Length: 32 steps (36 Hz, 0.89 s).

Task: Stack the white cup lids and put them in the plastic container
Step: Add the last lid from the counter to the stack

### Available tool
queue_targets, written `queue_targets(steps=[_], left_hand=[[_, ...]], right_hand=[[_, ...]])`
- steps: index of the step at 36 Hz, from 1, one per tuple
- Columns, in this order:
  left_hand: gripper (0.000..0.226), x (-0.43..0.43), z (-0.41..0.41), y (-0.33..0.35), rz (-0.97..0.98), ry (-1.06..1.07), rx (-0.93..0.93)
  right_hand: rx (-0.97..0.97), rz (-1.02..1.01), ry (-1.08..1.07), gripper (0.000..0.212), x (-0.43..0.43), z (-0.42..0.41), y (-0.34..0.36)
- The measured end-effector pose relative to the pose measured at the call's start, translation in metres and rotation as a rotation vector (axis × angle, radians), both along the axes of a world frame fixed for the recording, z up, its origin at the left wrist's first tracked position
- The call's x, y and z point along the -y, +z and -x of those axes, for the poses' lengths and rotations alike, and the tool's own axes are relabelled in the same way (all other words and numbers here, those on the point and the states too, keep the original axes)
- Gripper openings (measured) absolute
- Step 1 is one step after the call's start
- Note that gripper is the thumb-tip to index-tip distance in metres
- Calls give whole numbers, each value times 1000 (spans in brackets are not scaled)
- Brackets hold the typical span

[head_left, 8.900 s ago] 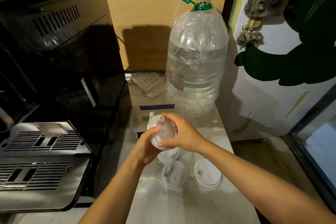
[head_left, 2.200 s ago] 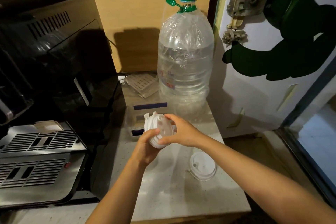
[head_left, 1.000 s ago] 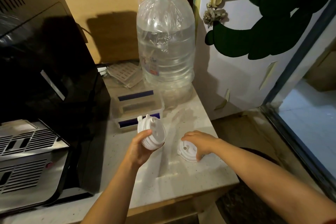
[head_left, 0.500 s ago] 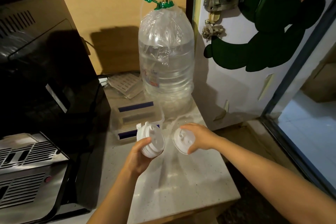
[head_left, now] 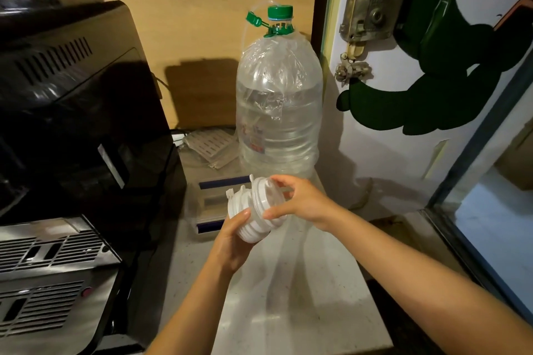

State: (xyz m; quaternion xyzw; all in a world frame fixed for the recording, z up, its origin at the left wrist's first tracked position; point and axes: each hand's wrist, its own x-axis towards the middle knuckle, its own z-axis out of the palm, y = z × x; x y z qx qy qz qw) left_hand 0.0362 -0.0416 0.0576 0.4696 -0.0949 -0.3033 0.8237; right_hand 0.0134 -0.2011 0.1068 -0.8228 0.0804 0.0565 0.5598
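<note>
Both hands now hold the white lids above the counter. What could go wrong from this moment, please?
1. The right hand presses the last white plastic cup lid onto the tilted stack of white lids in the left hand; if it seats crooked, it may slip off and fall.
2. The clear plastic container with blue strips lies just behind the stack, and whether it is open is unclear.
3. The large clear water bottle with a green cap stands close behind and could be bumped.
</note>
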Motion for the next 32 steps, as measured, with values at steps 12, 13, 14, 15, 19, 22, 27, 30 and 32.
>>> queue_targets(steps=[12, 13, 14, 15, 19, 22, 27, 30, 32], left_hand=[[89, 0, -8, 14, 41, 21, 59], [90, 0, -9, 15, 38, 27, 63], [91, 0, -9, 16, 32, 30, 67], [93, 0, -9, 17, 22, 32, 74], [94, 0, -9, 20, -9, 36, 114], [91, 0, -10, 22, -13, 33, 133], [90, 0, -17, 21, -21, 39, 131], [90, 0, -21, 20, -29, 41, 141], [90, -1, -23, 20, -31, 42, 149]], right_hand=[[5, -48, 38, 86, -16, -11, 9], [6, -55, 41, 85, -17, -11, 10], [6, -60, 44, 85, -18, -11, 11], [5, -61, 45, 85, -18, -11, 13], [11, -50, 46, 84, -20, -12, 15], [20, -44, 44, 85, -21, -13, 17], [29, -29, 44, 83, -24, -15, 17], [43, -29, 44, 84, -26, -17, 15], [58, -26, 41, 85, -28, -18, 15]])
